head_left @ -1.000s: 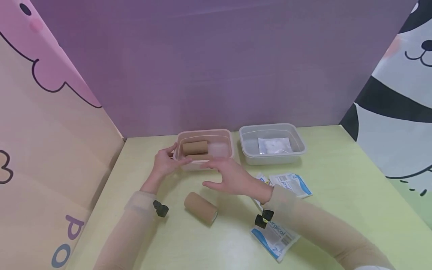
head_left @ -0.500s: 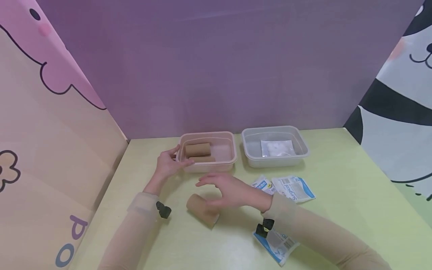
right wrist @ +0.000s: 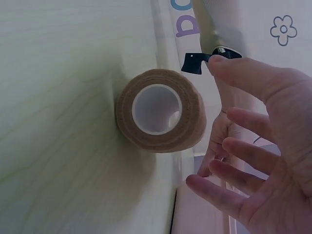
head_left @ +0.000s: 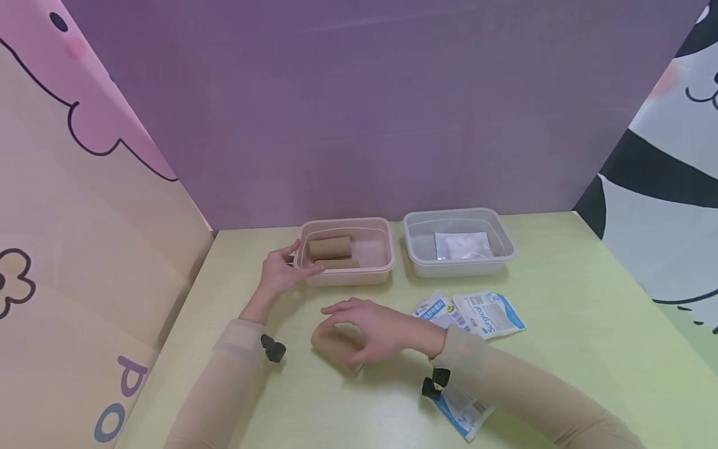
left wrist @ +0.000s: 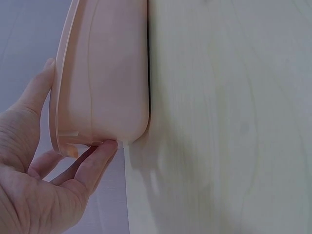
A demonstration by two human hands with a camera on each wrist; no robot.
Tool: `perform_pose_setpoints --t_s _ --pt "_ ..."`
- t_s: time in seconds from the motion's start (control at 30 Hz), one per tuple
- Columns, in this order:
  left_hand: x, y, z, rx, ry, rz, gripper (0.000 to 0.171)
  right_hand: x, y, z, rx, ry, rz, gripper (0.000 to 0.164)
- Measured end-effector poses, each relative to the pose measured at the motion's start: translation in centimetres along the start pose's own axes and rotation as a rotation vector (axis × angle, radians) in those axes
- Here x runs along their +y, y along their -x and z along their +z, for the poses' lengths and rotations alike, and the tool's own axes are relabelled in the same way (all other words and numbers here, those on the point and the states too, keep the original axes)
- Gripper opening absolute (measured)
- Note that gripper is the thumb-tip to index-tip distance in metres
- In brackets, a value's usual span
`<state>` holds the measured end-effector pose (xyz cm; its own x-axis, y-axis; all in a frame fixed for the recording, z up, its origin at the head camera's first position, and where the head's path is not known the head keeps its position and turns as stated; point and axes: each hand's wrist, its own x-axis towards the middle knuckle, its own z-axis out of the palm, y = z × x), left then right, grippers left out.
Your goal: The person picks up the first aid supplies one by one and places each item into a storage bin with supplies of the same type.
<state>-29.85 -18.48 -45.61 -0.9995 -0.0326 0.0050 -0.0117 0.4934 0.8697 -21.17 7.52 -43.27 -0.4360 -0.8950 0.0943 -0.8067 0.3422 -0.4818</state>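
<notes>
A brown bandage roll [head_left: 326, 345] lies on its side on the table. Its white hollow core faces the camera in the right wrist view, where brown wrap [right wrist: 192, 129] surrounds it. Over the roll hovers my right hand [head_left: 381, 328], fingers spread and apart from the wrap in the right wrist view. With my left hand [head_left: 278, 272] I grip the left end of a pink plastic box [head_left: 364, 276], thumb along the rim and fingertips against the end wall [left wrist: 117, 97]. Inside it lie two more brown rolls [head_left: 330, 248], one partly hidden by the front wall.
A whitish plastic box [head_left: 460, 268] stands right of the pink one, with a clear white packet [head_left: 462, 246] inside. Flat blue-and-white packets [head_left: 489, 313] lie in front of it, another packet [head_left: 462, 411] under my right forearm. A purple wall [head_left: 364, 125] closes the back.
My right hand has come away from the pink box's front, towards me and down over the loose roll. My left hand keeps its grip on the box. The view has shifted slightly.
</notes>
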Motion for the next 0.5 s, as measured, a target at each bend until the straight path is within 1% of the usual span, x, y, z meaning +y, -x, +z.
perform_pose_setpoints --t_s 0.13,0.27,0.37,0.5 --pt "-0.04 0.03 -0.03 0.008 -0.013 -0.004 0.1 -0.02 -0.12 0.24 -0.038 0.031 -0.014 0.069" --pt "-0.22 -0.06 0.09 0.012 -0.001 -0.009 0.1 -0.14 -0.12 0.39 -0.071 0.02 -0.022 0.073" --pt "-0.36 -0.17 0.18 0.01 0.002 -0.01 0.1 -0.1 -0.08 0.61 -0.083 0.0 -0.01 0.071" --pt "-0.33 -0.2 0.15 0.01 0.006 -0.012 0.1 0.05 -0.18 1.0 -0.109 -0.001 -0.006 0.068"
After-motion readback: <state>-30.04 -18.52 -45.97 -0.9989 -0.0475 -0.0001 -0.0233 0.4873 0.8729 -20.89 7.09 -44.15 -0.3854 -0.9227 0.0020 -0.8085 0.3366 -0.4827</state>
